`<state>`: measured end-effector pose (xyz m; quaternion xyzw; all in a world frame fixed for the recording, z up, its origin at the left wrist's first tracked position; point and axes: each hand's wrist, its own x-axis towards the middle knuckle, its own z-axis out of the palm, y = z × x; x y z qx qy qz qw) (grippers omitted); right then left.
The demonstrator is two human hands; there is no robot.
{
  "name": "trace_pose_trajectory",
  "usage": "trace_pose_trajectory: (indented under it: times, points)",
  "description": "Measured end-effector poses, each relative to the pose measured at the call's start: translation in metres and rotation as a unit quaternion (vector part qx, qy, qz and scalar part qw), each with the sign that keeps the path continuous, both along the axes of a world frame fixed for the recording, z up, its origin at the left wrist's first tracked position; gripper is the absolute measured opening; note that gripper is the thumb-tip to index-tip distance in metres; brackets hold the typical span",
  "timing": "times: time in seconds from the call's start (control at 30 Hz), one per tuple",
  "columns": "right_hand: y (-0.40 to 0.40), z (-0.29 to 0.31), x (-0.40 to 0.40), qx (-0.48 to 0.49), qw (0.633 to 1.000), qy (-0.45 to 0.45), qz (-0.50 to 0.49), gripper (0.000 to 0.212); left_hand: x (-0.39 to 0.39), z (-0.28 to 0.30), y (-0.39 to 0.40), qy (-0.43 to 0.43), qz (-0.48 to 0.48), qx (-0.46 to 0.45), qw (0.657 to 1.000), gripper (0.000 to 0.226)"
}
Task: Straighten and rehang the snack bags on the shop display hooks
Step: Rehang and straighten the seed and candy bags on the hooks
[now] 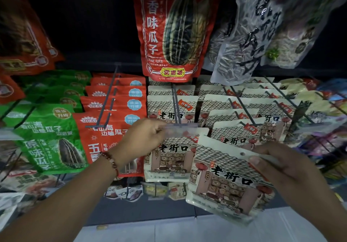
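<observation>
My right hand (277, 164) grips the top right edge of a cream snack bag (227, 181) printed with an old shopfront; the bag hangs free of any hook, tilted, low and right of centre. My left hand (144, 138) pinches the clear price tag at the tip of the middle display hook (177, 106), just above the front cream bag (170, 159) hanging on that hook. More bags of the same kind hang behind it and on the hooks to the right (244, 110).
Red bags (105, 129) and green bags (45, 138) hang on hooks to the left. A large red seed bag (172, 29) and clear seed bags (247, 35) hang overhead. Small packets (124, 192) sit below. Colourful packets (323, 110) crowd the right side; pale floor lies beneath.
</observation>
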<state>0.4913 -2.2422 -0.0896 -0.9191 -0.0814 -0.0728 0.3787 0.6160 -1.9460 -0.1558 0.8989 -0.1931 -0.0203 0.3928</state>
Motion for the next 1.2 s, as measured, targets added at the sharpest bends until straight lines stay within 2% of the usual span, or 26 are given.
trace_pose_trajectory:
  times: [0.07, 0.13, 0.3, 0.47, 0.53, 0.63, 0.7, 0.83, 1.0, 1.13, 1.2]
  points:
    - [0.001, 0.0, -0.001, 0.008, 1.0, 0.01, 0.002, 0.017, 0.005, 0.001, -0.001, -0.002, 0.006, -0.007, 1.0, 0.041]
    - [0.002, 0.0, -0.001, 0.016, 1.0, 0.015, 0.007, 0.033, 0.008, -0.001, -0.001, 0.005, 0.018, -0.012, 1.0, 0.054]
    - [0.003, -0.002, 0.001, 0.009, 1.0, 0.026, -0.002, 0.041, 0.008, -0.009, -0.001, 0.014, 0.045, -0.055, 0.997, 0.038]
    - [0.008, -0.002, 0.003, 0.017, 0.999, 0.035, -0.004, 0.042, 0.009, -0.011, 0.001, 0.02, 0.063, -0.032, 0.997, 0.029]
    - [0.011, -0.002, 0.004, 0.024, 0.999, 0.036, 0.002, 0.042, 0.009, -0.014, -0.001, 0.019, 0.048, -0.01, 0.999, 0.025]
    - [0.014, -0.002, 0.005, 0.014, 0.999, 0.035, 0.011, 0.032, 0.005, -0.017, -0.002, 0.028, 0.034, -0.028, 0.999, 0.017]
    - [0.015, -0.001, 0.005, 0.018, 0.999, 0.042, 0.012, 0.024, 0.002, -0.016, 0.0, 0.022, 0.031, -0.046, 0.998, 0.018]
    - [0.018, -0.003, 0.005, 0.014, 0.999, 0.04, 0.013, 0.036, 0.004, -0.006, 0.005, 0.028, 0.057, -0.102, 0.993, 0.025]
    - [0.021, -0.003, 0.005, 0.006, 0.999, 0.048, 0.016, 0.038, 0.008, 0.001, -0.002, 0.016, 0.036, -0.001, 0.999, 0.016]
    - [0.023, -0.002, 0.004, 0.003, 0.999, 0.035, 0.011, 0.042, 0.007, -0.007, -0.005, 0.009, 0.034, -0.022, 0.999, 0.017]
    - [0.024, -0.003, 0.003, 0.015, 0.999, 0.037, 0.012, 0.043, 0.007, -0.007, -0.004, -0.006, 0.026, -0.03, 0.999, 0.03]
